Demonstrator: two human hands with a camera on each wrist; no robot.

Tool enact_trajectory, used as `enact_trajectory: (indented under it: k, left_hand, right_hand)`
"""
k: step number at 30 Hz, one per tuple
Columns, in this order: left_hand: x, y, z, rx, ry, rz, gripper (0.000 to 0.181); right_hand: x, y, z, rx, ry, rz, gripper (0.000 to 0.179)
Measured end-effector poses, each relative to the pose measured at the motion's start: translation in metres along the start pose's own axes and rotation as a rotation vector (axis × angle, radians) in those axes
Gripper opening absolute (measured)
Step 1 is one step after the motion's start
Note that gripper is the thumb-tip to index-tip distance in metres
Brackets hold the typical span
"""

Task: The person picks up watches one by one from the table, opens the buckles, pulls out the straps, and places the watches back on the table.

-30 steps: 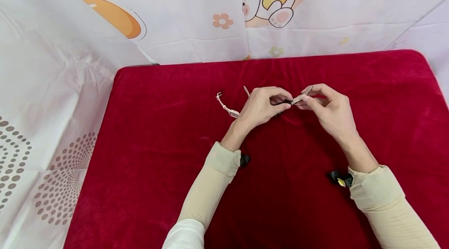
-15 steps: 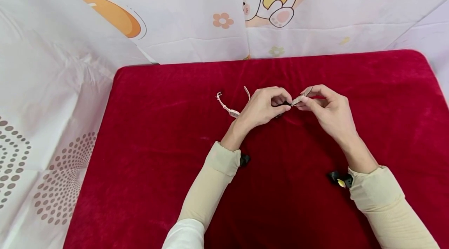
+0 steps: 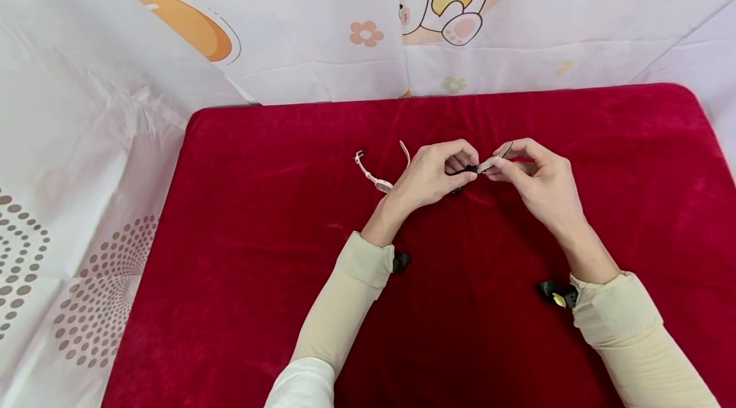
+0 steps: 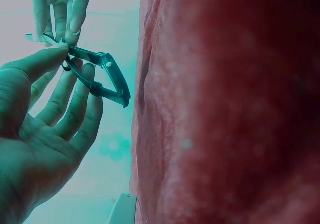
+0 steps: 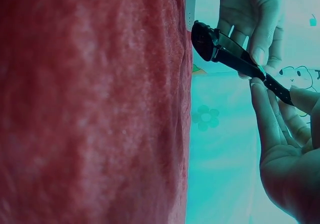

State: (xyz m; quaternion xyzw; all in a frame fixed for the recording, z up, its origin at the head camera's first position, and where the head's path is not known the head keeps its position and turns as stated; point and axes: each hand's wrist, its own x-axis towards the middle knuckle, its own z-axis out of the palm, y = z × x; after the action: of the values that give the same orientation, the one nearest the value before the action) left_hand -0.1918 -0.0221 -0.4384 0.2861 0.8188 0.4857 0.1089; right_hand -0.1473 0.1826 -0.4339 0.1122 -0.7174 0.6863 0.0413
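Both hands hold a dark wristwatch (image 5: 204, 41) above the table, its strap bent into a loop. My left hand (image 3: 428, 172) pinches the strap near where its two ends meet, thumb on one side and fingers on the other. The right hand (image 3: 543, 184) pinches the strap's free end (image 3: 487, 165), whose pale underside faces up in the head view. In the right wrist view, small holes run along that end, and the watch case hangs at the far side of the loop. The left hand mostly hides the case from the head camera.
A pink watch (image 3: 382, 186) with its strap spread lies on the red velvet tablecloth (image 3: 276, 255), left of the hands and partly behind the left one. Printed curtains (image 3: 322, 25) hang behind the table and along its left side.
Both hands stay in nearly the same place on the watch. The left fingers and the dark strap between them shift slightly.
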Motion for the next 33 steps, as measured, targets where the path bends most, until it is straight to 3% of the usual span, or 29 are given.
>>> enact_trajectory:
  k: [8, 33]
  left_hand:
    - [0.0003, -0.0003, -0.0006, 0.026, -0.007, 0.036, 0.017]
    - [-0.0014, -0.0017, -0.0006, 0.031, -0.049, 0.047, 0.017]
  right_hand:
    - [0.001, 0.0008, 0.0006, 0.039, -0.004, -0.002, 0.012]
    - [-0.0014, 0.0011, 0.0009, -0.048, -0.022, 0.015, 0.012]
